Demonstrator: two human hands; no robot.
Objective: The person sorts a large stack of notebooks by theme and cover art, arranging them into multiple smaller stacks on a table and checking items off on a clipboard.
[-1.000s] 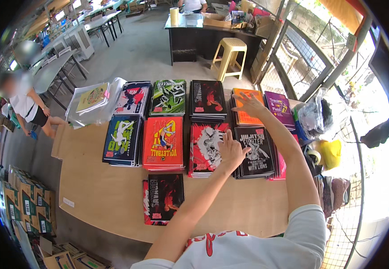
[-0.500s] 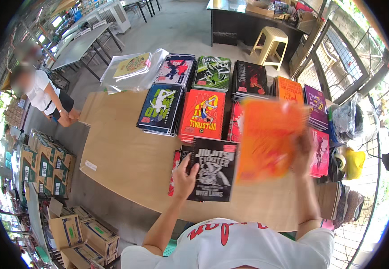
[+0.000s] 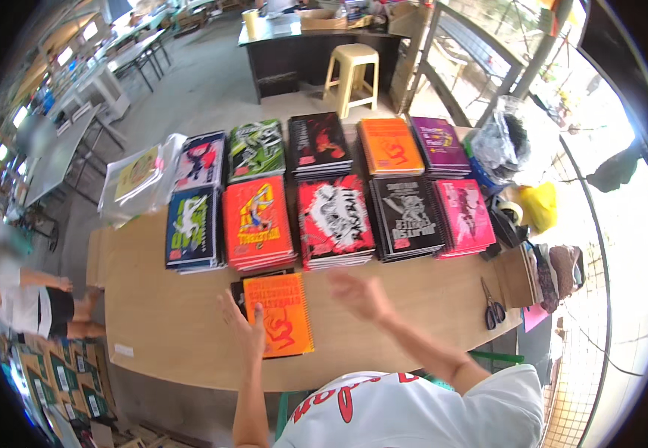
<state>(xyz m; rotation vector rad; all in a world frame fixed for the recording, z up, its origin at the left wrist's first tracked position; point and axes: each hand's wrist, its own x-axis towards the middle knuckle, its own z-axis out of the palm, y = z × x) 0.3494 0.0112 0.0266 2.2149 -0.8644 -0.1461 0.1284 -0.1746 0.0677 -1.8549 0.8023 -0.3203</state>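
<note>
An orange spiral notebook [image 3: 283, 313] lies on top of a small stack in front of me, with a black cover [image 3: 239, 293] sticking out at its upper left. My left hand [image 3: 249, 328] is at the stack's left edge, fingers stretched out and thumb lying against the orange cover. To the right of the stack, my right hand [image 3: 361, 295] hovers over the table with fingers extended, slightly blurred and holding nothing. Just beyond are piles of notebooks: red-orange [image 3: 258, 224], red and white [image 3: 336, 222], black [image 3: 407, 216] and pink [image 3: 465, 216].
Behind stand more piles, including a green one [image 3: 257, 149] and a purple one [image 3: 439, 145]. Clear plastic sleeves [image 3: 141, 179] lie at the far left. Scissors [image 3: 492, 305] rest at the right beside a cardboard box [image 3: 518, 278]. A person [image 3: 33, 299] stands at the left.
The orange notebook has left my right hand and now lies on the small stack. The black notebook has left my left hand's grip. My view has turned right.
</note>
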